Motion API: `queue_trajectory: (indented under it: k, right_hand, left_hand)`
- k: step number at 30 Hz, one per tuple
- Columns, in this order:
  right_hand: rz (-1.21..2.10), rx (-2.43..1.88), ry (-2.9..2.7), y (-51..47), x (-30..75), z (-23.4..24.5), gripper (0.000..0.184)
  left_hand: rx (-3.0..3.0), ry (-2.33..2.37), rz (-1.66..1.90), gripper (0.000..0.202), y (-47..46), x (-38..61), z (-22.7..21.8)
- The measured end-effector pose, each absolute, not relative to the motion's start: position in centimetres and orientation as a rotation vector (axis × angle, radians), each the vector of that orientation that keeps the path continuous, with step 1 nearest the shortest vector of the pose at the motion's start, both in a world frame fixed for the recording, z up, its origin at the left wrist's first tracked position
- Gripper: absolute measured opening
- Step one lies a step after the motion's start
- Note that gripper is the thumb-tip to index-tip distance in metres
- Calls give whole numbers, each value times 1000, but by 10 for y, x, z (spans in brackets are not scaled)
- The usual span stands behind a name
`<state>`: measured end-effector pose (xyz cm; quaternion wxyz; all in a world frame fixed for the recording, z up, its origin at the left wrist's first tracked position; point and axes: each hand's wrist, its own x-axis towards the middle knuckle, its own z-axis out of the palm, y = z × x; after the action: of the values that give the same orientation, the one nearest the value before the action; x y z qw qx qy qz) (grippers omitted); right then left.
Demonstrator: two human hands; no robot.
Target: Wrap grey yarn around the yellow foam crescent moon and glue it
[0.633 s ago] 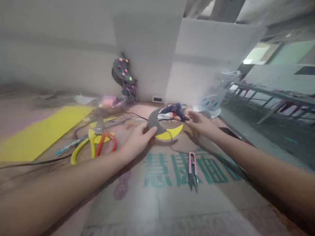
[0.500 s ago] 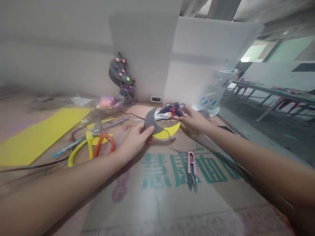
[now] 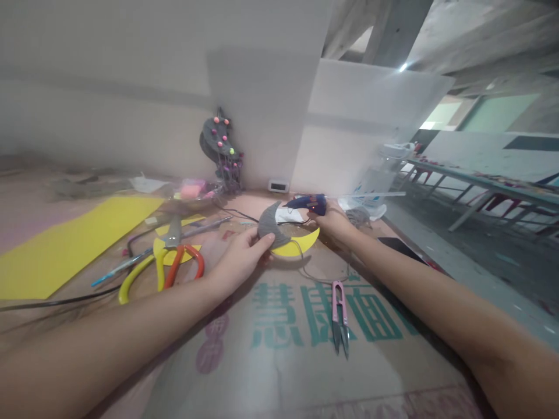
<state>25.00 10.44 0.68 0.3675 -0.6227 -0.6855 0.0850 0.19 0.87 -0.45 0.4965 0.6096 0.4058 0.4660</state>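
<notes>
In the head view, the left hand (image 3: 242, 251) has its grip pinched on a crescent (image 3: 268, 228), thumb on top of the part covered in grey; the crescent's other end is bare yellow. The right hand (image 3: 335, 221) has its grip closed around a dark blue glue gun (image 3: 311, 203), nozzle pointing at the crescent's upper tip. The crescent is above the middle of the surface (image 3: 279, 384), behind pink snips (image 3: 339, 308). A yellow sheet (image 3: 82, 241) lies at left; a beaded ornament (image 3: 215, 139) stands against the pale wall (image 3: 257, 116). A long table (image 3: 471, 177) runs across the room at right. The gun's handle is mostly hidden, the left fingertips under the crescent; whether nozzle touches crescent, I cannot tell. Both forearms are cut off.
</notes>
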Motion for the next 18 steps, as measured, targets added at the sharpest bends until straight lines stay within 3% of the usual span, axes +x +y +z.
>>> queue_trajectory:
  k: [5, 15, 18]
  right_hand:
    - [426, -1502, -1770, 75, 245, 31, 21]
    - [506, -1314, -1662, -8, 249, 28, 18]
    - [492, -1363, -1650, -19, 249, 18, 25]
  left_hand:
    - [1402, 988, 1158, 28, 9, 2, -7]
    - [1427, 1029, 1235, 21, 10, 0, -8]
    - [1466, 1021, 1219, 20, 10, 0, -6]
